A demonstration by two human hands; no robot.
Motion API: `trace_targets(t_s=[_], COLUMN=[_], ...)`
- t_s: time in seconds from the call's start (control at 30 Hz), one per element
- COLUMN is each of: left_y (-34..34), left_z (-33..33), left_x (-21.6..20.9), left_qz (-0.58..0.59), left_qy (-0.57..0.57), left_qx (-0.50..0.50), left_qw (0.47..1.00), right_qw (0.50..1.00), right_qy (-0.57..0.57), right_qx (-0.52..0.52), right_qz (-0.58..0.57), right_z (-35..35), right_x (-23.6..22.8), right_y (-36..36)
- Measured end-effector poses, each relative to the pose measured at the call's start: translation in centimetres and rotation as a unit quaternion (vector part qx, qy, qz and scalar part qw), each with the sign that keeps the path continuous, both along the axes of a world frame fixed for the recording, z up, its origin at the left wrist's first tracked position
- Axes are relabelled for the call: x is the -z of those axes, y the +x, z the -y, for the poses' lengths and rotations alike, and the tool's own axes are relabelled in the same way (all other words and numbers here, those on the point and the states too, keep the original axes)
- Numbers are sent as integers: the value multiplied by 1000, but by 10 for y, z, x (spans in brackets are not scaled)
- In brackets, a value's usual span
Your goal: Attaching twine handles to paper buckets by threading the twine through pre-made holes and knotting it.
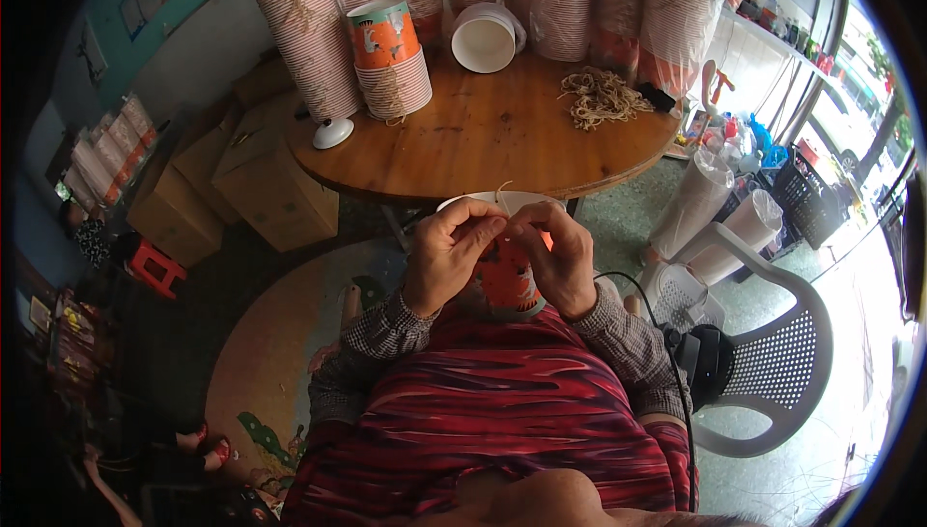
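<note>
Nearest is the wearer's red patterned top (pixel 521 402). The left hand (pixel 454 247) and right hand (pixel 558 255) appear to pinch a thin cord (pixel 498 190) at the rim of an orange bucket (pixel 505 271). The bucket sits between the forearms, against the top, presumably braced there to free both hands. On the tabletop (pixel 483 155) beyond, a cord pile (pixel 606 99) lies loose; bucket stacks (pixel 304 35) stand nested, presumably saving room. No lettering is legible from here.
</note>
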State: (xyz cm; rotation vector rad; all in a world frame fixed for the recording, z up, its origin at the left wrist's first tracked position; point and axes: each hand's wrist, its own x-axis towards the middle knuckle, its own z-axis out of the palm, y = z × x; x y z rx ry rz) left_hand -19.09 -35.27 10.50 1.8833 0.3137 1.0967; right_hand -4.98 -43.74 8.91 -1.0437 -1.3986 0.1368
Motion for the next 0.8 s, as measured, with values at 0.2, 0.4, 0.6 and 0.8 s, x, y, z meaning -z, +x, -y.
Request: trace_targets(t_s=[0.2, 0.4, 0.6, 0.8], left_y=[-1, -3, -4, -9], left_z=[0, 0, -9, -14], left_x=[0, -2, -3, -6], left_qz=[2, -25, 0, -43], left_qy=[23, -25, -17, -48], left_qx=[22, 26, 43, 133], left_qw=[999, 999, 999, 989], right_qw=[1000, 999, 1000, 999], right_qy=[-7, -29, -10, -22], right_qx=[-5, -23, -13, -27], right_qz=[-21, -25, 9, -30], right_z=[1, 0, 3, -4], right_x=[-1, 1, -9, -1], right_y=[0, 2, 0, 1])
